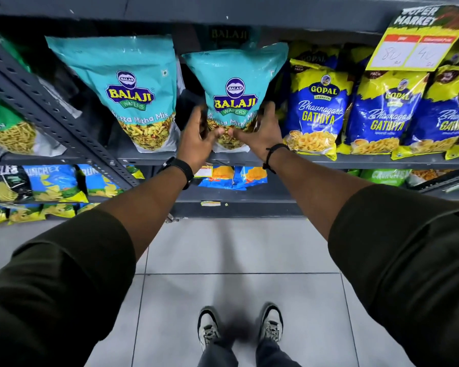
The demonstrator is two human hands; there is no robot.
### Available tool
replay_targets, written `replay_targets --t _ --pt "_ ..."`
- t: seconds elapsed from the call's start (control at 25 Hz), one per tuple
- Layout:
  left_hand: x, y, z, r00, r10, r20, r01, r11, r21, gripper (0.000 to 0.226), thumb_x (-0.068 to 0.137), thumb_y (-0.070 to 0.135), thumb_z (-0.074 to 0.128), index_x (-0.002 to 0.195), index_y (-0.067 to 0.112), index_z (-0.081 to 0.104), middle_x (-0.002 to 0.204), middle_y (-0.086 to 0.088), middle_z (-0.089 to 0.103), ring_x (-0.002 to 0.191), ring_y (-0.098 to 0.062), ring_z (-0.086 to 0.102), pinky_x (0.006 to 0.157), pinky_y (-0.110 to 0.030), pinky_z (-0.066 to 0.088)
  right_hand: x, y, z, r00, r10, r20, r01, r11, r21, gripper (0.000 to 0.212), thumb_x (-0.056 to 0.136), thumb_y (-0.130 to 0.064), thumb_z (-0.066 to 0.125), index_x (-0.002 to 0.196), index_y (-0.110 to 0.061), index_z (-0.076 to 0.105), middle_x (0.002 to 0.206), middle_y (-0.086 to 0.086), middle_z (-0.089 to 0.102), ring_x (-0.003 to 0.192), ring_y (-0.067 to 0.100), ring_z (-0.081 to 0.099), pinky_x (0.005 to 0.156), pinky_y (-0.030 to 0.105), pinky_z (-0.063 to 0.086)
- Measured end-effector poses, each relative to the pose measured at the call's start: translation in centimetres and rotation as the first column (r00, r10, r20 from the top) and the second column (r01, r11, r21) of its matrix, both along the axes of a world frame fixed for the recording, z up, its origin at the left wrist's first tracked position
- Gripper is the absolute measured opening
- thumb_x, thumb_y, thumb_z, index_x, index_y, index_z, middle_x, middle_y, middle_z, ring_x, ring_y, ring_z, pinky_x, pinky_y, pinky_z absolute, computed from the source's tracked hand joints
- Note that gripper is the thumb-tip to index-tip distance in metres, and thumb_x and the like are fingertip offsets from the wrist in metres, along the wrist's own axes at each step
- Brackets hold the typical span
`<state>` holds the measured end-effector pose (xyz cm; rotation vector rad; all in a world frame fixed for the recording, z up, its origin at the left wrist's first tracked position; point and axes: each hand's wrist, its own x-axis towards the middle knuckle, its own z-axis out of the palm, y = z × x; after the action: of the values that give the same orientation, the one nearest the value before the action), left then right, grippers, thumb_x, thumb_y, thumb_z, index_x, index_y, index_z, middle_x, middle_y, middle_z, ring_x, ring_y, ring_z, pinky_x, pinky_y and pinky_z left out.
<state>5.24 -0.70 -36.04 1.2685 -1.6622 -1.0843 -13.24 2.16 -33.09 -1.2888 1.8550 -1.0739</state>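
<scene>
Shelving: grey steel shelf (355, 161) across 12 o'clock of my view, stocked on every level; tiled floor (236, 247) at 6 o'clock.
Neighbours: blue-and-yellow packets (316, 112) at 3 o'clock of the work, second teal packet (122, 83) at 9 o'clock.
Item: teal packet (235, 83) stands at the shelf's front between those two, its base hidden by the hands.
Hands: left hand (199, 131) and right hand (260, 133) both grip its lower end, thumbs nearly meeting in front.
Done: I judge the packet is picked out and under control.
Left: I can't tell whether its base rests on the shelf. Seating it or lifting it clear, then letting go, is not yet done.
Edges: shelf lip sits just beneath the wrists; slotted post (51, 109) at 9 o'clock, well apart; price card (414, 41) hangs at 2 o'clock.
Room: narrow dark gaps either side of the packet; open air toward me at 6 o'clock.
</scene>
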Motion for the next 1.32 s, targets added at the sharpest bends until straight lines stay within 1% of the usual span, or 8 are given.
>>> replay_targets --t 0.32,0.52,0.64,0.76,0.88,1.08,1.2,1.32 --pt "-0.1 0.3 -0.3 1.0 -0.015 -0.014 0.015 1.0 0.011 0.075 0.098 0.038 0.073 0.161 0.019 0.038 0.162 -0.004 0.057 0.151 -0.022 0.056 0.126 -0.054 0.045 0.0 0.0 0.0 1.0 0.013 -0.009 -0.013 1.0 0.001 0.082 0.064 -0.032 0.093 0.123 -0.013 0.04 0.13 0.012 0.053 0.124 0.029 0.052 0.101 0.043 0.052" --pt "-0.2 0.7 0.1 1.0 -0.011 -0.015 0.011 1.0 0.011 0.076 0.097 0.034 0.071 0.163 0.018 0.037 0.163 -0.004 0.055 0.153 -0.02 0.053 0.128 -0.051 0.043 0.1 0.1 -0.4 1.0 0.003 0.007 -0.003 1.0 -0.005 0.084 0.065 -0.035 0.092 0.126 -0.016 0.038 0.134 0.012 0.053 0.126 0.03 0.051 0.102 0.045 0.051" --pt "-0.2 1.0 0.3 0.999 -0.015 -0.029 0.015 1.0 0.013 0.074 0.101 0.021 0.071 0.165 0.017 0.034 0.164 -0.006 0.054 0.154 -0.022 0.051 0.129 -0.05 0.041 0.1 0.1 -0.3 1.0 0.021 0.007 -0.021 1.0 -0.016 0.084 0.065 -0.035 0.091 0.126 -0.016 0.036 0.135 0.009 0.053 0.131 0.032 0.048 0.103 0.046 0.05" --pt "0.0 1.9 1.2 0.998 0.022 -0.052 -0.021 1.0 0.023 0.076 0.102 0.013 0.071 0.167 0.018 0.031 0.165 -0.01 0.053 0.154 -0.024 0.051 0.129 -0.044 0.042 0.1 0.5 0.3 1.0 0.022 0.017 -0.021 1.0 -0.013 0.09 0.062 -0.036 0.092 0.128 -0.017 0.033 0.137 0.009 0.051 0.133 0.031 0.048 0.106 0.047 0.049" --pt "0.1 2.8 2.9 0.994 0.078 -0.079 -0.078 0.997 -0.001 0.071 0.102 0.011 0.072 0.164 0.019 0.038 0.162 -0.014 0.053 0.15 -0.027 0.054 0.126 -0.036 0.044 0.0 1.2 1.4 1.0 0.016 0.023 -0.015 1.0 -0.02 0.096 0.059 -0.041 0.093 0.13 -0.019 0.031 0.14 0.009 0.049 0.131 0.029 0.05 0.106 0.044 0.049" --pt "0.5 5.3 6.9 0.993 0.109 -0.053 -0.112 0.992 -0.062 0.057 0.101 0.019 0.076 0.152 0.017 0.052 0.141 -0.009 0.061 0.127 -0.022 0.063 0.1 -0.013 0.054 -0.3 4.2 5.0 0.999 0.036 -0.025 -0.038 0.997 -0.073 0.085 0.067 -0.043 0.092 0.126 -0.015 0.037 0.127 0.008 0.048 0.11 0.022 0.053 0.094 0.034 0.051" --pt "0.5 6.7 9.9 0.996 0.085 -0.042 -0.09 0.986 -0.14 0.048 0.098 0.021 0.08 0.141 0.011 0.059 0.128 -0.005 0.066 0.118 -0.019 0.065 0.105 -0.029 0.058 -0.2 6.1 8.4 0.998 0.043 -0.048 -0.051 0.982 -0.182 0.069 0.071 -0.046 0.089 0.113 -0.017 0.043 0.104 0.005 0.055 0.083 0.013 0.052 0.076 0.031 0.053" --pt "-0.2 7.8 14.8 0.991 0.098 -0.089 -0.115 0.97 -0.212 0.044 0.095 0.022 0.084 0.133 0.015 0.063 0.119 -0.002 0.068 0.111 -0.017 0.067 0.102 -0.028 0.059 -0.1 7.5 14.0 0.997 0.027 -0.069 -0.048 0.947 -0.317 0.055 0.078 -0.044 0.082 0.108 -0.015 0.046 0.094 0.013 0.06 0.07 0.013 0.05 0.065 0.029 0.051"
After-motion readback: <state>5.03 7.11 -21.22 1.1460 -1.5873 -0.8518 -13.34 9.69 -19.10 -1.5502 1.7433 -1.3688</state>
